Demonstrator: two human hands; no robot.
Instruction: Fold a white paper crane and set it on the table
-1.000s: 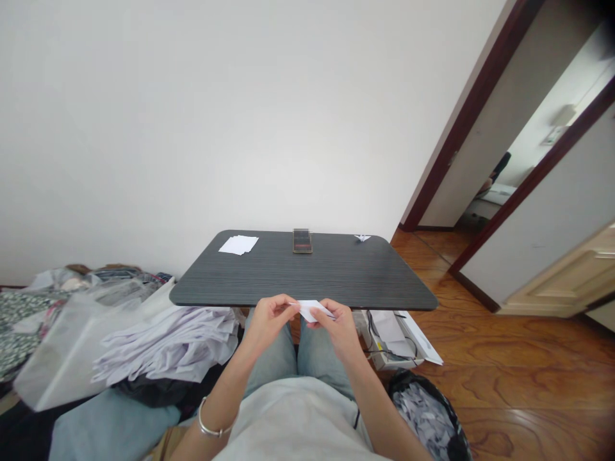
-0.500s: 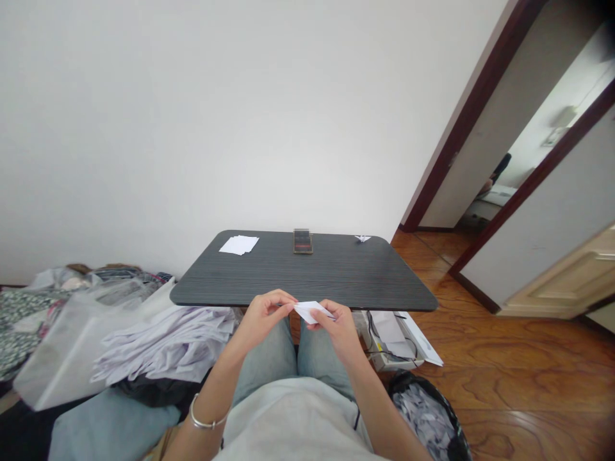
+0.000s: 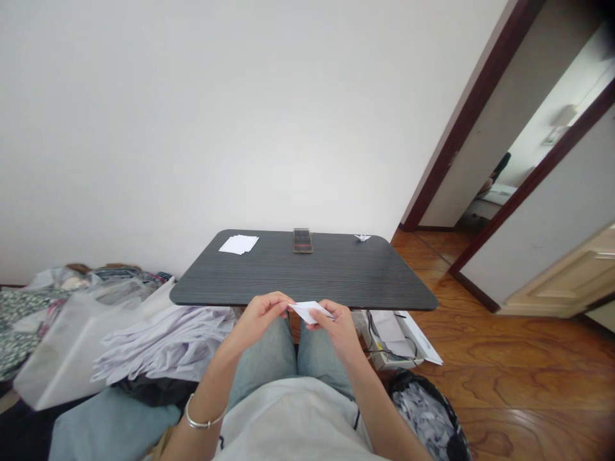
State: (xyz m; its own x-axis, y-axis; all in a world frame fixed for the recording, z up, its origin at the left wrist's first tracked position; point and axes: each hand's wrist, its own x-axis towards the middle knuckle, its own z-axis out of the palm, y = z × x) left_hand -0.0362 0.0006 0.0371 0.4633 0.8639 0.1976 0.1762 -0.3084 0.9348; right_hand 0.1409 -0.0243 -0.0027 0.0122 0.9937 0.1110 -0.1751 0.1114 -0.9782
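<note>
wall (image 3: pixel 192 115): plain white, runs behind the table's far edge.
floor (image 3: pixel 519 358): wood, open room to the right as far as the doorway (image 3: pixel 485 192); what lies beyond it is too small to read.
table (image 3: pixel 307 278): dark, rounded corners; middle and near strip bare; the near edge lies just past the hands.
bag (image 3: pixel 72 346): translucent, on the left, cut off by clutter, contents unclear.
pile (image 3: pixel 168 342): white sheets, crowds the space below the table's left corner.
bin (image 3: pixel 427 416): lower right, holds paper scraps, partly hidden by the right forearm.
box (image 3: pixel 389 339): under the table's right side, mostly hidden, cables on it.
left hand (image 3: pixel 262 317): fingertips pinched on the left tip of the paper (image 3: pixel 310 310).
right hand (image 3: pixel 339 326): thumb and fingers clamped on the paper's right end, covering it.
paper: small, white, folded, held in the air between both hands, above the knees, just short of the table edge; its folds are hard to make out.
sheets (image 3: pixel 239 244): far left corner, near the edge.
case (image 3: pixel 302 241): dark, far centre, blurred.
scrap (image 3: pixel 362 238): tiny white fold, far right corner.
</note>
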